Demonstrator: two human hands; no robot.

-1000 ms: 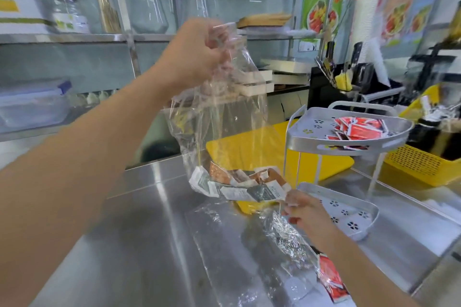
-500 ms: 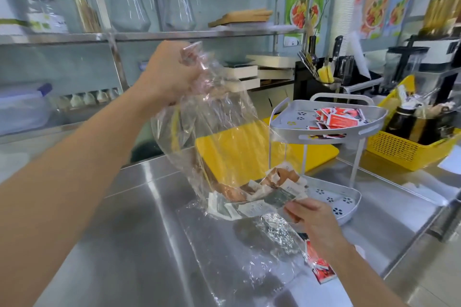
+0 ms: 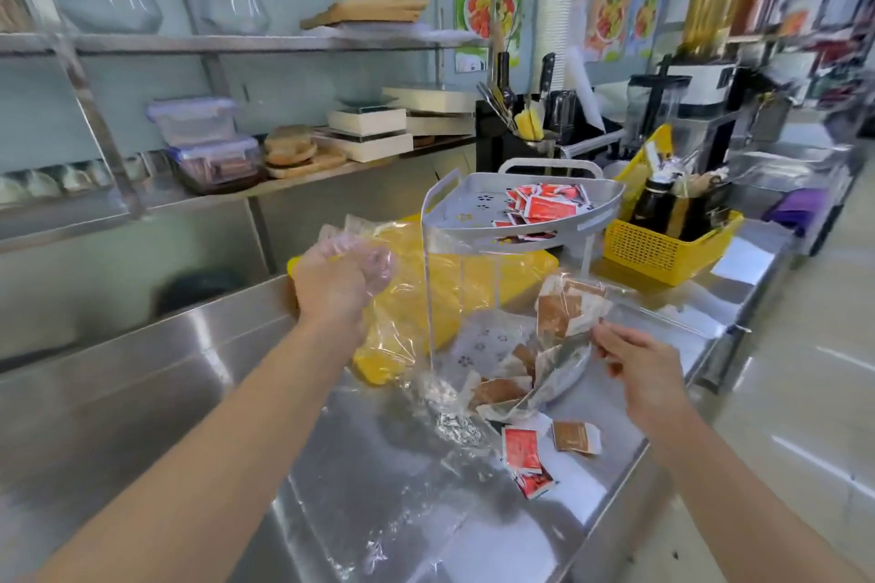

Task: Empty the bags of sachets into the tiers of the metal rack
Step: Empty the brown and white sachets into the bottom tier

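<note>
A two-tier grey metal rack (image 3: 611,199) stands on the steel counter. Its upper tier holds red sachets (image 3: 544,206). A clear plastic bag (image 3: 426,303) stretches between my hands across the rack's front. My left hand (image 3: 338,282) grips the bag's top end at the left, low over the counter. My right hand (image 3: 632,357) pinches the bag's bottom corner, raised beside the lower tier (image 3: 483,338). Brown sachets (image 3: 566,310) lie inside the bag and spill over the lower tier. One brown sachet (image 3: 575,436) and two red sachets (image 3: 521,447) lie loose on the counter.
An empty clear bag (image 3: 379,511) lies flat on the counter in front. A yellow cutting board (image 3: 530,270) sits behind the rack, a yellow basket (image 3: 663,246) with bottles to its right. The counter edge (image 3: 629,478) runs close on the right. Shelves with containers stand behind.
My left hand dropped from head height to just above the counter. My right hand lifted the bag's bottom corner, tipping the bag. Brown sachets slid toward the lower tier; one fell onto the counter.
</note>
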